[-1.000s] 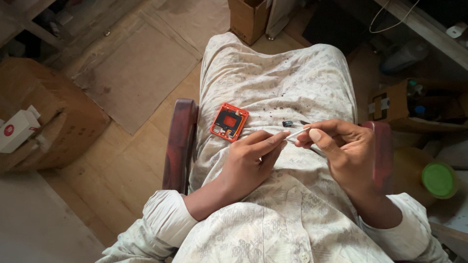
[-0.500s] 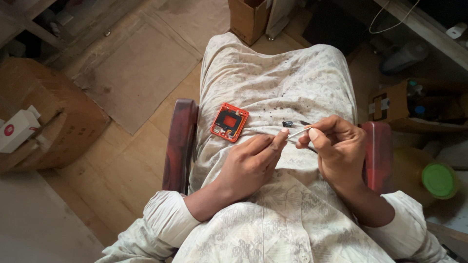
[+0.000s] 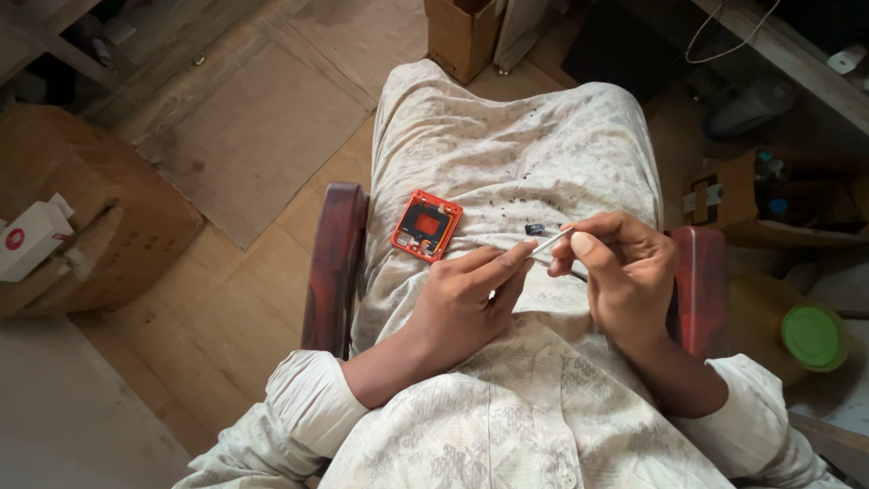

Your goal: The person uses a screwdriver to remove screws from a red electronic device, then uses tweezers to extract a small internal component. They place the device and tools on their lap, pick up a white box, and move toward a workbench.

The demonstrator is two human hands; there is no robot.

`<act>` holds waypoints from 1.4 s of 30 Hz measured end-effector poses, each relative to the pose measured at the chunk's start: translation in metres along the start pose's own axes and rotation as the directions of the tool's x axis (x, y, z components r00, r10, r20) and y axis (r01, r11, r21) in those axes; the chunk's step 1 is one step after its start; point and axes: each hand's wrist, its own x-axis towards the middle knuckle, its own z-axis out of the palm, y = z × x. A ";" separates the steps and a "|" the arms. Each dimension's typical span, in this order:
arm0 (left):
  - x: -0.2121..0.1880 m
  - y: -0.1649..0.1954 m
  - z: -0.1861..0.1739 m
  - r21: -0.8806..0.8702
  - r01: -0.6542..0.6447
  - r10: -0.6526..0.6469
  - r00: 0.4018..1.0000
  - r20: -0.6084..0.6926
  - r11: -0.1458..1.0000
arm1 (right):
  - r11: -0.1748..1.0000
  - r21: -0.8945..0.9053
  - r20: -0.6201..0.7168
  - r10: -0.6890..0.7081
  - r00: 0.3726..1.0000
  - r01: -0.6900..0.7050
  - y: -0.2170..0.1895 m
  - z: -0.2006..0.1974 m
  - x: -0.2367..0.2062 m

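Orange frame [image 3: 426,225] lies loose on the lap at frame centre; right hand [image 3: 625,272] pinches thin tweezers [image 3: 550,243] near a small dark chip [image 3: 534,229], left hand [image 3: 471,299] steadying the tip. A slip could drop the chip into the cloth.

Left hand [image 3: 462,303]: has slid a little toward the lap's middle since a second ago; its forefinger now stretches out until the tip meets the thin pale tool [image 3: 549,243].
Right hand [image 3: 620,272]: has drawn slightly back toward the body, its fingers more curled.
Thin pale tool: now angled up-right, its tip just beside the small dark part [image 3: 534,229].
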 end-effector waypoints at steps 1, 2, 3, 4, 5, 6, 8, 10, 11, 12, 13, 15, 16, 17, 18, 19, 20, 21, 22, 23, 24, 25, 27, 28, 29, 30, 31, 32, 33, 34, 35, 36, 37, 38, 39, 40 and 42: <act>0.000 0.000 0.000 0.010 0.000 0.000 1.000 -0.003 1.000 | 0.998 0.056 0.015 0.001 1.000 -0.001 -0.001 0.000 0.001; 0.000 0.000 0.000 0.025 -0.008 0.008 1.000 -0.005 1.000 | 0.994 0.113 0.027 0.000 1.000 -0.003 -0.002 0.001 0.002; -0.001 0.000 0.000 0.040 -0.016 0.016 1.000 -0.007 0.999 | 0.998 0.068 0.023 -0.004 1.000 0.003 -0.003 0.001 0.002; -0.001 0.000 0.001 0.055 -0.023 0.024 1.000 -0.009 0.998 | 1.000 0.023 0.019 -0.008 1.000 0.008 -0.004 0.001 0.003; -0.002 0.000 0.001 0.065 -0.028 0.029 1.000 -0.008 0.997 | 1.000 -0.023 0.015 -0.013 1.000 0.013 -0.004 0.002 0.003; -0.002 0.000 0.001 0.076 -0.034 0.034 0.999 -0.007 0.997 | 0.999 -0.047 0.014 -0.017 1.000 0.017 -0.005 0.002 0.003; -0.003 -0.001 0.001 0.102 -0.053 0.053 0.999 -0.006 0.993 | 0.995 -0.092 0.014 -0.026 1.000 0.027 -0.005 0.002 0.002; -0.004 -0.002 0.001 0.128 -0.080 0.081 0.997 -0.004 0.989 | 0.984 -0.177 0.002 -0.033 0.999 0.032 -0.006 0.002 0.001; -0.004 -0.002 0.001 0.144 -0.090 0.091 0.996 0.002 0.985 | 0.975 -0.219 -0.004 -0.036 0.999 0.035 -0.006 0.002 0.001; -0.005 -0.003 0.001 0.161 -0.099 0.100 0.995 0.007 0.982 | 0.977 -0.212 -0.015 -0.033 0.999 0.029 -0.006 0.002 0.000; -0.005 -0.003 0.001 0.177 -0.109 0.108 0.994 0.013 0.978 | 0.979 -0.204 -0.026 -0.029 0.999 0.023 -0.005 0.002 0.000; -0.006 -0.004 0.001 0.199 -0.123 0.119 0.992 0.032 0.972 | 0.974 -0.223 -0.039 -0.040 0.998 0.031 -0.004 0.001 0.000; -0.007 -0.004 0.001 0.209 -0.131 0.125 0.991 0.041 0.969 | 0.968 -0.248 -0.040 -0.055 0.998 0.044 -0.004 0.001 0.000; -0.007 -0.004 0.002 0.202 -0.140 0.134 0.990 0.043 0.969 | 0.960 -0.273 -0.042 -0.070 0.997 0.056 -0.003 0.001 0.000; -0.008 -0.004 0.002 0.194 -0.149 0.143 0.989 0.045 0.970 | 0.966 -0.251 -0.047 -0.071 0.996 0.057 -0.002 0.001 0.000; -0.008 -0.004 0.002 0.186 -0.158 0.152 0.987 0.047 0.970 | 0.972 -0.229 -0.053 -0.070 0.996 0.056 -0.002 0.001 0.000; -0.008 -0.004 0.002 0.178 -0.149 0.142 0.989 0.049 0.973 | 0.977 -0.207 -0.059 -0.070 0.996 0.056 -0.001 0.001 -0.001; -0.007 -0.004 0.002 0.170 -0.140 0.133 0.990 0.052 0.975 | 0.982 -0.179 -0.050 -0.067 0.997 0.057 0.000 0.000 -0.001; -0.007 -0.004 0.003 0.161 -0.131 0.124 0.991 0.054 0.978 | 0.987 -0.153 -0.042 -0.063 0.997 0.056 0.001 0.000 0.000; -0.006 -0.003 0.004 0.139 -0.098 0.091 0.994 0.054 0.985 | 0.991 -0.125 -0.034 -0.060 0.998 0.055 0.002 -0.001 0.000; -0.005 -0.003 0.005 0.119 -0.064 0.058 0.997 0.054 0.991 | 0.988 -0.143 -0.033 -0.068 0.997 0.063 0.004 -0.002 0.001; -0.005 -0.003 0.006 0.097 -0.030 0.025 0.998 0.055 0.995 | 0.984 -0.162 -0.033 -0.077 0.997 0.071 0.005 -0.003 0.003; -0.003 -0.002 0.008 -0.073 0.129 -0.126 0.991 0.039 0.989 | 0.985 -0.160 -0.022 -0.069 0.997 0.065 0.009 -0.005 0.006; -0.003 -0.002 0.009 -0.157 0.205 -0.201 0.979 0.041 0.966 | 0.989 -0.136 -0.009 -0.055 0.998 0.054 0.011 -0.006 0.008; -0.002 -0.002 0.009 -0.191 0.239 -0.234 0.971 0.049 0.952 | 0.993 -0.113 0.004 -0.043 0.999 0.043 0.013 -0.007 0.009; -0.001 -0.002 0.009 -0.224 0.271 -0.265 0.962 0.058 0.936 | 0.990 -0.132 0.000 -0.053 0.999 0.053 0.014 -0.008 0.010; -0.001 -0.002 0.009 -0.258 0.307 -0.299 0.952 0.069 0.916 | 0.987 -0.150 -0.003 -0.060 0.998 0.059 0.016 -0.009 0.010; 0.000 -0.003 0.009 -0.275 0.361 -0.353 0.932 0.081 0.891 | 0.983 -0.169 -0.008 -0.067 0.998 0.065 0.017 -0.010 0.011; 0.001 -0.004 0.009 -0.292 0.412 -0.403 0.911 0.094 0.863 | 0.967 -0.230 -0.016 -0.118 0.993 0.111 0.017 -0.011 0.011; 0.001 -0.005 0.010 -0.309 0.462 -0.452 0.885 0.109 0.831 | 0.944 -0.291 -0.021 -0.167 0.986 0.154 0.018 -0.012 0.013; 0.001 -0.006 0.010 -0.371 0.504 -0.496 0.859 0.126 0.780 | 0.916 -0.351 -0.024 -0.216 0.976 0.194 0.018 -0.013 0.013; 0.002 -0.007 0.009 -0.430 0.539 -0.533 0.833 0.146 0.724 | 0.915 -0.349 -0.017 -0.222 0.975 0.202 0.017 -0.015 0.017; 0.003 -0.009 0.009 -0.486 0.570 -0.569 0.805 0.169 0.662 | 0.914 -0.348 -0.010 -0.226 0.974 0.208 0.015 -0.017 0.019; 0.003 -0.010 0.010 -0.499 0.567 -0.561 0.808 0.181 0.655 | 0.913 -0.345 -0.001 -0.231 0.973 0.216 0.014 -0.018 0.022; 0.004 -0.011 0.011 -0.512 0.563 -0.553 0.811 0.191 0.649 | 0.918 -0.326 0.012 -0.233 0.972 0.224 0.012 -0.020 0.024; 0.004 -0.012 0.011 -0.524 0.561 -0.547 0.813 0.200 0.641 | 0.924 -0.306 0.024 -0.232 0.972 0.228 0.009 -0.022 0.025; 0.004 -0.014 0.012 -0.568 0.576 -0.563 0.796 0.223 0.588 | 0.877 -0.378 0.082 -0.289 0.954 0.299 0.002 -0.025 0.026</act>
